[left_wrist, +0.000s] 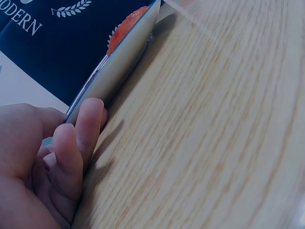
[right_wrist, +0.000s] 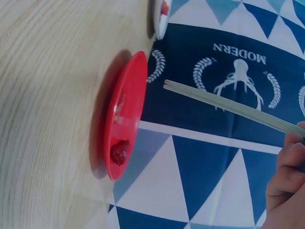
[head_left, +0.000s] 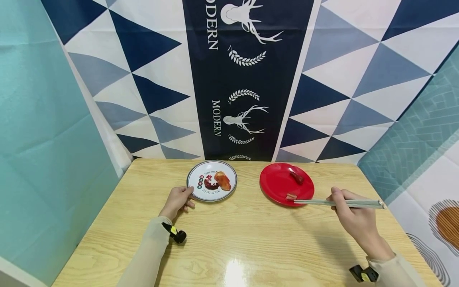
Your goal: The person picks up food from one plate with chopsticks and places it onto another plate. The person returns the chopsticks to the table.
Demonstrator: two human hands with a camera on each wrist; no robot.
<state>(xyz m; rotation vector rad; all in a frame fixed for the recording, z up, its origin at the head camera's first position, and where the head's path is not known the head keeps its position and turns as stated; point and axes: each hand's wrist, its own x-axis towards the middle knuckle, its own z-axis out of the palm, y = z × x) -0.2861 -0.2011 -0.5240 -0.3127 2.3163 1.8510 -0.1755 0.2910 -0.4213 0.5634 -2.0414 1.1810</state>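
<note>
My left hand (head_left: 178,202) holds the near left rim of a white plate (head_left: 195,170), thumb on top and fingers below, as the left wrist view also shows. On that plate lie a glossy orange-brown food piece (head_left: 223,181) and a curved dark red one (head_left: 210,184). To the right is a red plate (head_left: 274,181) bearing a dark red-brown food piece (head_left: 297,177) and small light brown pieces (head_left: 291,197). My right hand (head_left: 356,219) grips a pair of pale green chopsticks (right_wrist: 228,105). Their tips are close together above the red plate, apart from the food.
Both plates stand near the back edge of a light wooden table (head_left: 244,235). Behind it hangs a patterned cloth (head_left: 251,79) with triangles and deer heads. A teal panel (head_left: 46,139) borders the left side.
</note>
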